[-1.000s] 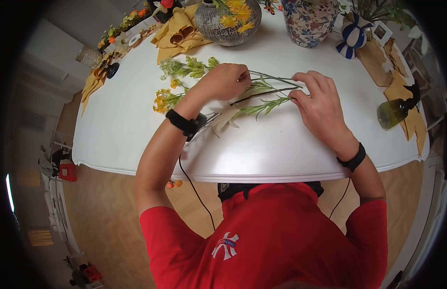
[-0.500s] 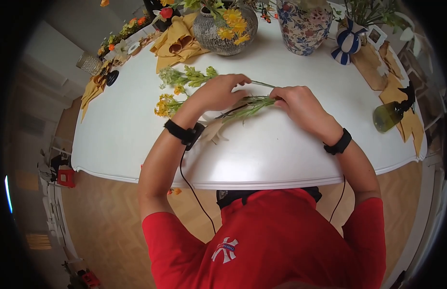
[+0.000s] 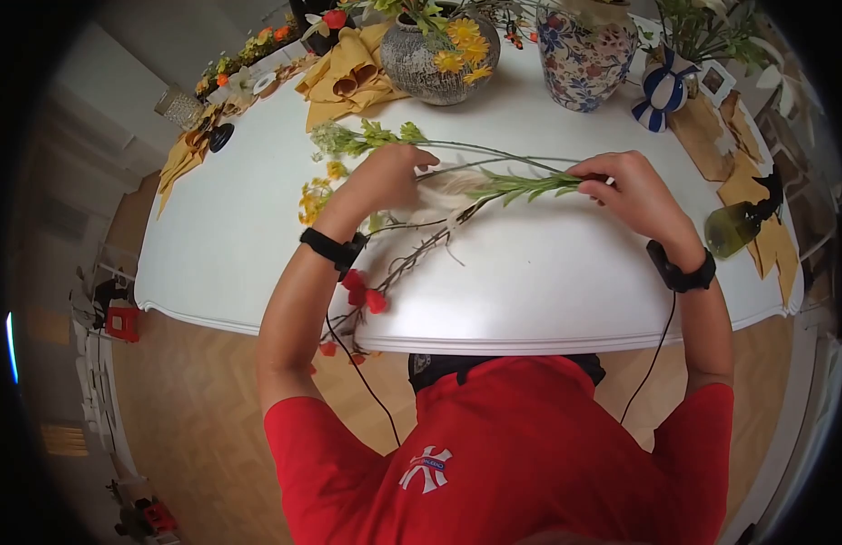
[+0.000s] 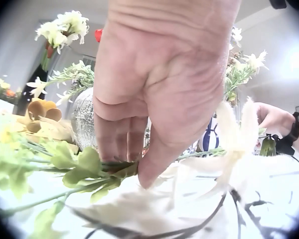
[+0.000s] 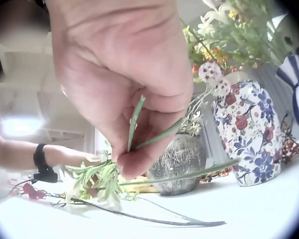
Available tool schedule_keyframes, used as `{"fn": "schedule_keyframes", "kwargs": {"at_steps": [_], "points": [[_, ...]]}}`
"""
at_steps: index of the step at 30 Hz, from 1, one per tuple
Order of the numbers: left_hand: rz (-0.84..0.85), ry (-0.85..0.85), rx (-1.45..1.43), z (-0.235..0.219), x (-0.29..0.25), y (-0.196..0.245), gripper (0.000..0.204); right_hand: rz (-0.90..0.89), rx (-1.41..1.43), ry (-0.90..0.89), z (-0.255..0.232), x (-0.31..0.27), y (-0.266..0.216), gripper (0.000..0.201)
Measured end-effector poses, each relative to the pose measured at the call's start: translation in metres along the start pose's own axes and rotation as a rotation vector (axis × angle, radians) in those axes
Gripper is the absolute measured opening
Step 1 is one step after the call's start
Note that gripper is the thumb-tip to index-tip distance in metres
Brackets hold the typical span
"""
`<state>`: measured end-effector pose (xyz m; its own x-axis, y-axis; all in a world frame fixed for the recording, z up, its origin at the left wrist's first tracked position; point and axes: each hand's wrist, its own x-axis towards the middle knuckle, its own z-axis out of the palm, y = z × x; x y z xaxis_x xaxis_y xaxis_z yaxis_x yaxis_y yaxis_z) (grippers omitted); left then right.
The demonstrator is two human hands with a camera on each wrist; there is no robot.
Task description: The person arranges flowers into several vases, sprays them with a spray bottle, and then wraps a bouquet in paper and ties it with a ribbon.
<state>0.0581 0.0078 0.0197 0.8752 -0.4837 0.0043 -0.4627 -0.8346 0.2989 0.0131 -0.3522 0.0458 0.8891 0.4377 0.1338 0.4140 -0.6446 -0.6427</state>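
Observation:
Long green flower stems lie across the white table between the two hands. My right hand pinches stem ends between thumb and fingers; in the right wrist view, cut stem tips poke out of the grip. Over the flower-head side is my left hand, its thumb and fingers closed about a leafy green stem. A white flower is close beside it. Yellow blooms show left of the wrist, and a branch with red blossoms reaches past the near edge.
Behind the stems stand a grey textured vase and a floral-patterned vase. Yellow wrapping paper lies at back left. On the right are a blue-and-white striped vase and a green spray bottle.
The right hand has moved right, drawing leafy stems along with it. The branch with red blossoms now shows below the left wrist, and the white flower has shifted up and right.

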Motion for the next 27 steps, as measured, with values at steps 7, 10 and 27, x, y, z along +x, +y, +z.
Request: {"fn": "schedule_keyframes", "kwargs": {"at_steps": [7,10,27], "points": [[-0.023,0.114,-0.020,0.009,-0.006,-0.030,0.044,0.194,0.290,0.062,-0.043,-0.038,0.034,0.026],[-0.001,0.129,0.014,0.017,-0.005,-0.032,0.040,0.213,0.445,0.122,-0.051,-0.046,0.053,0.030],[0.282,0.022,0.117,0.046,-0.011,0.063,0.060,0.187,0.786,0.057,0.010,-0.019,0.027,0.039]]}}
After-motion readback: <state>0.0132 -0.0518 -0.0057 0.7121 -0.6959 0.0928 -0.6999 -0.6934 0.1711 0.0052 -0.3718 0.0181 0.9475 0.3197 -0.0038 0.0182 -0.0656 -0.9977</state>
